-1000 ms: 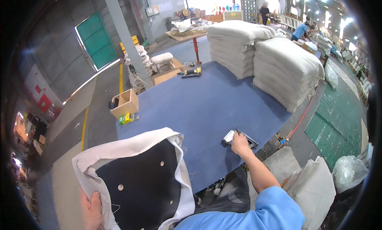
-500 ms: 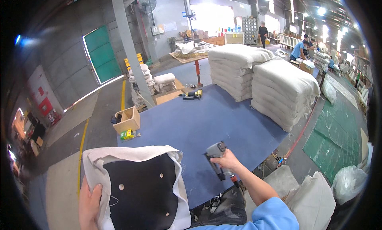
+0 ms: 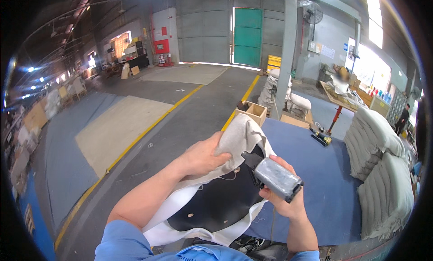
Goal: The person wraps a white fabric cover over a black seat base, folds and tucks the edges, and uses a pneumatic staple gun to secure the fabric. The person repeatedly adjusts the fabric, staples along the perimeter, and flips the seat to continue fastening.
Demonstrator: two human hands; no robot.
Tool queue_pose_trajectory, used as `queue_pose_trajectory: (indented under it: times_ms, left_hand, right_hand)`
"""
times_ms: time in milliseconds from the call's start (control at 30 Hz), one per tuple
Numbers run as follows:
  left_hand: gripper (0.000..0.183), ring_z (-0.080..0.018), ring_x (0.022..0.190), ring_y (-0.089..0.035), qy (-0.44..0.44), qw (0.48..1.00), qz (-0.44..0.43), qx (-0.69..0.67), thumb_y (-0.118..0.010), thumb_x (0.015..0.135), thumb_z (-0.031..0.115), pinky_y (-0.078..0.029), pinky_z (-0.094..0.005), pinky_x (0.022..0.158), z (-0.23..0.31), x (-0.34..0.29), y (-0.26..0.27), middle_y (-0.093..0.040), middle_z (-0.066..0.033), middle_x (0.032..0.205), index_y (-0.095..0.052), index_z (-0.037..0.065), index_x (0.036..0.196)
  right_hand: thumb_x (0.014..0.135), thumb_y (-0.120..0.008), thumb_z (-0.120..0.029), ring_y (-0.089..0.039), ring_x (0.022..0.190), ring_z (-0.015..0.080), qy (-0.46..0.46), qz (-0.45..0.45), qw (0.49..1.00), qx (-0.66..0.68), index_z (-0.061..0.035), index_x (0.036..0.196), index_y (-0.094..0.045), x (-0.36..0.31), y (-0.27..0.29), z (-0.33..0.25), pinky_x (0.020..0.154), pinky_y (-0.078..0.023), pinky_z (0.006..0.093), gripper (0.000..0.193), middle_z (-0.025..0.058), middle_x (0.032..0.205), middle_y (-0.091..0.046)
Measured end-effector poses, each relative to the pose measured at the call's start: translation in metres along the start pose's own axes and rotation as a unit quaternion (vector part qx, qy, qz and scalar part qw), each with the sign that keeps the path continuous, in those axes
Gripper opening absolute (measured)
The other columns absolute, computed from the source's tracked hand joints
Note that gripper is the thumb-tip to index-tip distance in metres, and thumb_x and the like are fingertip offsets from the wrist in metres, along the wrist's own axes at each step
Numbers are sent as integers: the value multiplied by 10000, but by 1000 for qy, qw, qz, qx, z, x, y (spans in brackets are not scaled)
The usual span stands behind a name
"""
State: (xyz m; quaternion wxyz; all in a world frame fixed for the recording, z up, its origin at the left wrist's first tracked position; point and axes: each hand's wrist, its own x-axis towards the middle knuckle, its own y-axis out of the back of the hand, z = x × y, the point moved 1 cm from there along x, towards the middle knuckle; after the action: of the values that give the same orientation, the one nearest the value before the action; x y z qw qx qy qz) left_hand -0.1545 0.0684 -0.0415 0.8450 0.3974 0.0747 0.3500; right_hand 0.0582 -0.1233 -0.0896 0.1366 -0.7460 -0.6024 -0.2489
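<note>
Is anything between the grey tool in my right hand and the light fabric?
Nothing visible: the black nose of the grey tool appears beside the light fabric, though I can't tell if they touch. Your left hand holds that fabric, left of the nose.

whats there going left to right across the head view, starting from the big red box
Big red box → left hand → grey handheld tool → black-and-yellow tool lying on the blue table → pale padded stacks.
</note>
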Motion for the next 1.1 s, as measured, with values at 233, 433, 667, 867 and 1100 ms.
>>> queue_pose_trajectory:
  times_ms: [233, 433, 667, 867, 1100]
  left_hand:
    - [630, -460, 1247, -676, 31, 999, -18, -8, -682, 968, 289, -519, -507, 1071, 13, -11, 3, -709, -284, 1309, -464, 56, 1511]
    - [662, -469, 1246, -674, 14, 1000, -11, -4, -684, 929, 257, -520, -520, 1070, 11, -13, 3, -705, -295, 1306, -455, 52, 1515]
    - [711, -471, 1247, -673, 9, 1000, -7, 17, -687, 916, 254, -521, -515, 1074, 12, -13, 2, -700, -296, 1317, -427, 49, 1545]
    - [766, -382, 1302, -652, 46, 999, -10, 5, -723, 938, 245, -489, -442, 1126, 15, -16, 11, -670, -238, 1399, -394, 39, 1599]
    - [784, -193, 1333, -580, -3, 996, 18, -82, -763, 926, 85, -433, -367, 1166, -38, -28, 13, -630, -118, 1422, -396, 11, 1615]
  right_hand:
    - [827, -907, -2, -710, 1169, 164, 41, -38, 995, -80, -18, 1552, -536, 14, -20, 19, 1040, -535, 310, 815, 115, 1325, -749]
    - [819, -926, -40, -734, 1187, 207, 50, -43, 992, -112, -21, 1535, -553, 12, -25, 33, 1044, -550, 331, 807, 137, 1319, -756]
    - [809, -933, -50, -754, 1160, 260, 108, -46, 981, -152, -38, 1520, -570, 18, -24, 32, 1012, -567, 335, 799, 151, 1301, -755]
    - [769, -954, -62, -749, 1056, 255, 136, -31, 960, -242, -12, 1466, -597, -6, -7, 18, 951, -574, 352, 785, 139, 1234, -757]
    - [791, -842, 15, -709, 1116, 370, -94, 156, 886, -427, -86, 1472, -605, -114, 107, 93, 968, -568, 399, 728, 180, 1247, -684]
